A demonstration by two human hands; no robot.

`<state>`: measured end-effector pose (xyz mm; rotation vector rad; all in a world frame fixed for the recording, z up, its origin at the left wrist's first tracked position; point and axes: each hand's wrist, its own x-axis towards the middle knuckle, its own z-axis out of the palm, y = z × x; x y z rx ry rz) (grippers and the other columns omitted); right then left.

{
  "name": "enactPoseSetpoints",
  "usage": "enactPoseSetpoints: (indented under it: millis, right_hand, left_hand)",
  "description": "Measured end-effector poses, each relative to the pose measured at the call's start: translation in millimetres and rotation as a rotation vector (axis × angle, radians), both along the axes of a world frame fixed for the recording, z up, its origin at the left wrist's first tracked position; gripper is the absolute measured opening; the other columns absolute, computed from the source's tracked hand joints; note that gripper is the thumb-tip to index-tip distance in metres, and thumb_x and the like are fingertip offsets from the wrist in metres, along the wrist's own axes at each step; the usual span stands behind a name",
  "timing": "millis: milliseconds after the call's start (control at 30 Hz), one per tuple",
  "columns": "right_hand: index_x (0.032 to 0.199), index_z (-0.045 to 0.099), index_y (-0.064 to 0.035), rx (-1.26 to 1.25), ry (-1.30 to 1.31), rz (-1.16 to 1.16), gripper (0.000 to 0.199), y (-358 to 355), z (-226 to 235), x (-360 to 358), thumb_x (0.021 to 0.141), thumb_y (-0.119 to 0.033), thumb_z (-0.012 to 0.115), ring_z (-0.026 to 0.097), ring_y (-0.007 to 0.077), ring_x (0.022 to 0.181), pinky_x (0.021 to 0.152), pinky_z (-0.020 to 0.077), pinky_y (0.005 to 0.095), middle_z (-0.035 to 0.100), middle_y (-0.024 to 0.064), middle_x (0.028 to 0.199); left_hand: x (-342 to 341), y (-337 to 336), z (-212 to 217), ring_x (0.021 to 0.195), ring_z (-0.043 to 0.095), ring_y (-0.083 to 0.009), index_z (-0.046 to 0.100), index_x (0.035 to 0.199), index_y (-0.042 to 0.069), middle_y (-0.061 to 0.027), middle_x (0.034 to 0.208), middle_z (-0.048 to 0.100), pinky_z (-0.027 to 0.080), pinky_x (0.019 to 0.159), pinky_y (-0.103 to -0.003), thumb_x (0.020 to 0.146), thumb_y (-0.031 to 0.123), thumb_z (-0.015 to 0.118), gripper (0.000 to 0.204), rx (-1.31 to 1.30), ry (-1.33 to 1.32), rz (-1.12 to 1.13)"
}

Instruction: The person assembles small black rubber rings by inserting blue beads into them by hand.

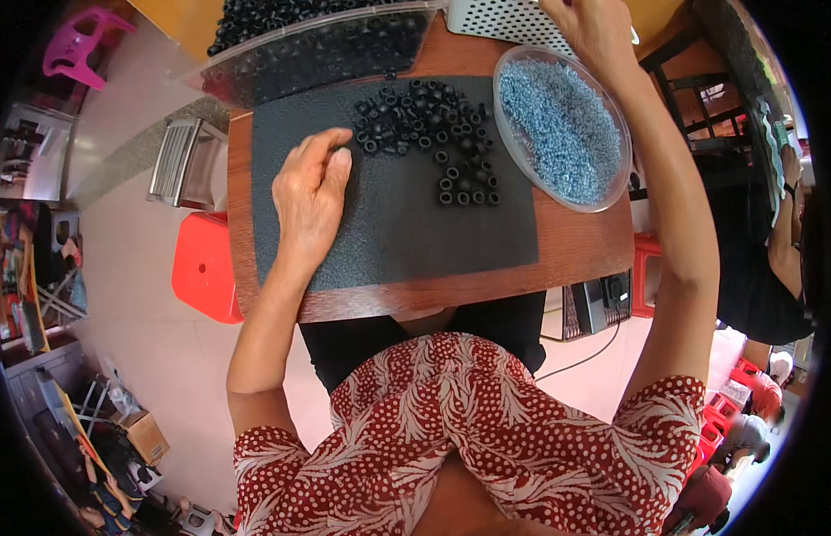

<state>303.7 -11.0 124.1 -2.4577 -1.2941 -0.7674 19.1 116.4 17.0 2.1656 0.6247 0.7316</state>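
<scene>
My left hand (313, 192) rests on the dark mat (389, 232), its fingers loosely curled. Thumb and index finger stand a little apart, with nothing visible between them. Just beyond the fingertips lies a loose spread of black ring-shaped pieces (420, 116), some of them lined up in short rows at the near right. My right hand (599, 36) reaches to the top edge, over a white perforated basket (496, 22). Its fingers are mostly cut off by the frame, so their grip is hidden. Below that wrist stands a clear round tub (514, 147) of small blue beads (563, 129).
A clear bin (317, 62) full of black pieces stands at the far left of the wooden table (576, 259). Red stools (201, 268) flank the table, and a metal rack (176, 161) is at left. Other people (746, 438) sit at the lower right.
</scene>
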Motion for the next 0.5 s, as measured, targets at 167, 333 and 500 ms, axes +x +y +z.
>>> enactPoseSetpoints:
  millis: [167, 333, 500]
  right_hand:
    - [0.08, 0.059, 0.0032, 0.073, 0.188, 0.023, 0.023, 20.9, 20.3, 20.8, 0.076, -0.019, 0.062, 0.058, 0.0404, 0.076, 0.07, 0.0446, 0.0469, 0.059, 0.0252, 0.079]
    - [0.066, 0.054, -0.0049, 0.249, -0.116, 0.55, 0.008, 17.7, -28.2, -4.9, 0.063, -0.003, 0.062, 0.057, 0.0335, 0.064, 0.056, 0.0468, 0.0434, 0.056, 0.0129, 0.063]
    - [0.071, 0.06, -0.0044, -0.116, 0.058, 0.617, 0.008, 12.7, -62.5, -48.7, 0.064, -0.003, 0.057, 0.059, 0.0324, 0.079, 0.068, 0.0473, 0.042, 0.062, 0.0116, 0.073]
  left_hand:
    - [33.3, 30.2, -0.9, 0.101, 0.055, -0.0226, 0.06, 0.109, 0.003, -0.0102, 0.11, 0.061, 0.043, 0.086, -0.031, 0.088, 0.023, 0.055, 0.029, 0.291, -0.005, -0.116]
    - [70.1, 37.8, -2.6, 0.099, 0.055, -0.0283, 0.06, 0.107, 0.003, -0.0115, 0.111, 0.061, 0.043, 0.088, -0.035, 0.089, 0.021, 0.05, 0.027, 0.351, 0.031, -0.286]
    - [80.4, 38.9, -10.9, 0.09, 0.055, -0.0292, 0.061, 0.103, 0.003, -0.0114, 0.103, 0.062, 0.044, 0.083, -0.037, 0.085, 0.012, 0.053, 0.022, 0.465, 0.063, -0.284]
